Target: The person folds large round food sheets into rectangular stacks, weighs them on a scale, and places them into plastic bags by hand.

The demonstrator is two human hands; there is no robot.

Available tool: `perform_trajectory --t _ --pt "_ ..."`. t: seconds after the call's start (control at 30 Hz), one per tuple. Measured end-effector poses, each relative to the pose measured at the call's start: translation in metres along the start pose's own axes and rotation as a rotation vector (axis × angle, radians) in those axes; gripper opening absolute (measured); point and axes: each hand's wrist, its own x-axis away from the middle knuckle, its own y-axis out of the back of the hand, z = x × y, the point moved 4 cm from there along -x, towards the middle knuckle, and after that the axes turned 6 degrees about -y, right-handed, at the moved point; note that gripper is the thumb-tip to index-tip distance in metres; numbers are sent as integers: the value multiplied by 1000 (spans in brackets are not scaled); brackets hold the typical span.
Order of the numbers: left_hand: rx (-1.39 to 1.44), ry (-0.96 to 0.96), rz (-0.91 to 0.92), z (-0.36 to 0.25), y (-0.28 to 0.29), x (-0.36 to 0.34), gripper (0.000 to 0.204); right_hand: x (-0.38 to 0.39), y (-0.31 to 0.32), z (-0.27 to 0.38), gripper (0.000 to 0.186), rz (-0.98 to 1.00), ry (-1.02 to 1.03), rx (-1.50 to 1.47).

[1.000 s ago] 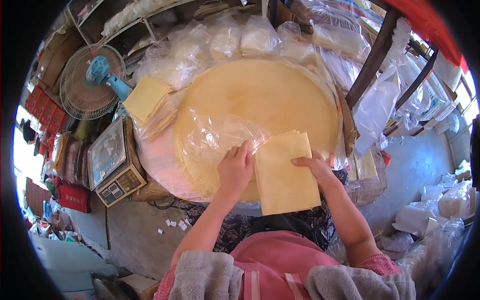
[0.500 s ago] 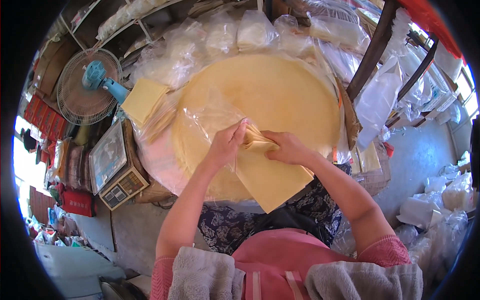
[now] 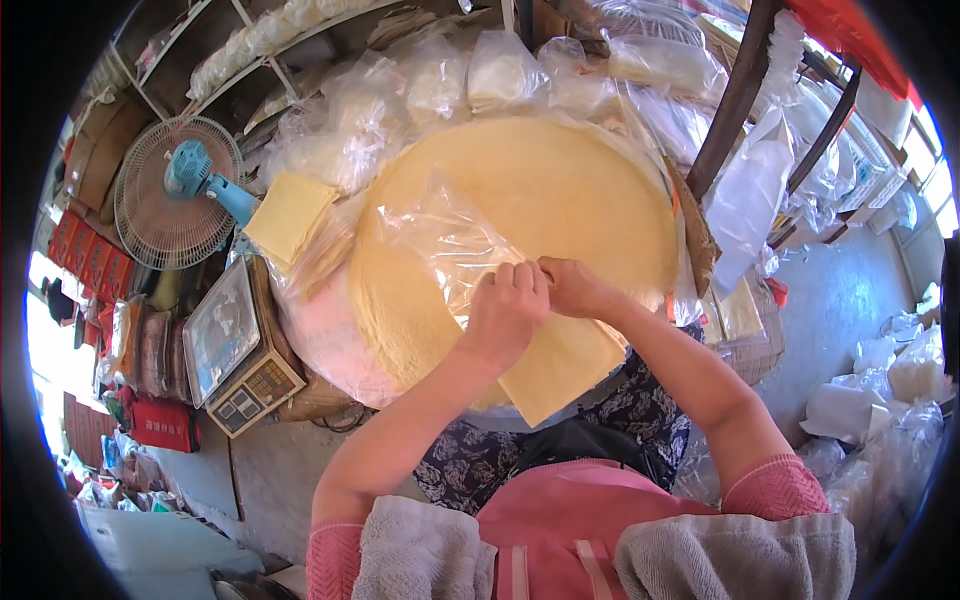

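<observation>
A flat, folded stack of thin yellow sheets lies across the near edge of a large round pile of yellow sheets. My right hand is closed on the upper end of the folded stack. Knuckles up, my left hand is closed beside it at the mouth of a clear plastic bag. The bag spreads up and left over the round pile. Both hands hide where the bag meets the sheets, so I cannot tell how far the sheets sit inside it.
Left of the pile lie a small square yellow stack, a scale and a blue fan. Filled clear bags line the far side. A dark post slants at the right, near hanging plastic.
My left hand has moved right and turned over, closing next to my right hand. The bag has shifted right and opened out wider. The fanned end of the sheets is now covered.
</observation>
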Motion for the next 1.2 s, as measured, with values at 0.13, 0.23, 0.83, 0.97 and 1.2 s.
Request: perform_trajectory --t 0.13,0.23,0.83,0.97,1.2 --pt "-3 -51 -158 -11 -4 5 28 0 -4 -10 34 -167 -34 -29" --pt "127 38 -148 0 -13 23 24 13 0 -7 36 -316 -86 -139" --pt "2067 1207 -509 14 -41 88 66 43 24 34 47 -211 -44 -573" --pt "1830 1147 -515 49 -2 61 59 45 57 63 51 -250 167 -714" --pt "1504 679 -577 70 3 54 61 35 70 61 57 -53 400 -526"
